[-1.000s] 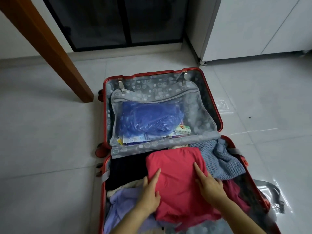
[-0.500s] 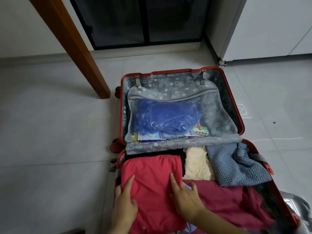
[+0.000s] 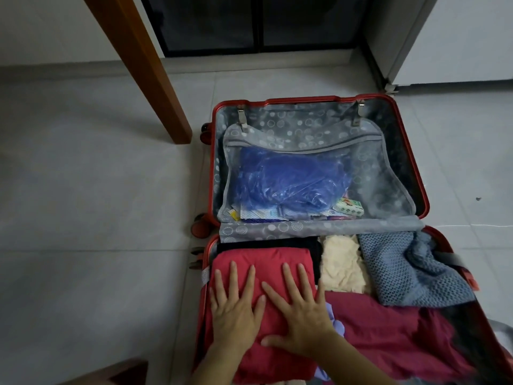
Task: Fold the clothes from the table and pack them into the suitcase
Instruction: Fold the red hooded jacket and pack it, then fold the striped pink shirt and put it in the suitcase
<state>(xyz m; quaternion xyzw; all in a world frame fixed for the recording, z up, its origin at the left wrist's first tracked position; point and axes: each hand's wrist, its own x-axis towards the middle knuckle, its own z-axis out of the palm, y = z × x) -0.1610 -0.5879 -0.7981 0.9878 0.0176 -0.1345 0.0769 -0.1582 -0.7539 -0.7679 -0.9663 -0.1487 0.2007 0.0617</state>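
Both hands are flat on the folded red top [image 3: 263, 259], which sits in the suitcase [image 3: 305, 100] at the near-left corner of its open lower half. The left hand [image 3: 236, 309] and right hand [image 3: 302, 315] lie side by side with fingers [image 3: 233, 276] straight and spread, pressing down and gripping nothing. In the same half, a cream piece [image 3: 341, 265] lies just right of the red top, a blue knit [image 3: 402, 268] lies loose towards the right rim, and a maroon garment [image 3: 388, 329] is spread along the near side. The lid half holds a blue bag [image 3: 288, 182] behind its mesh. This looks like the packing step, squashing the top flat. Next, I'd say, lift off and go for another garment; no tabletop is in view, just a table leg [image 3: 144, 65] left of the suitcase
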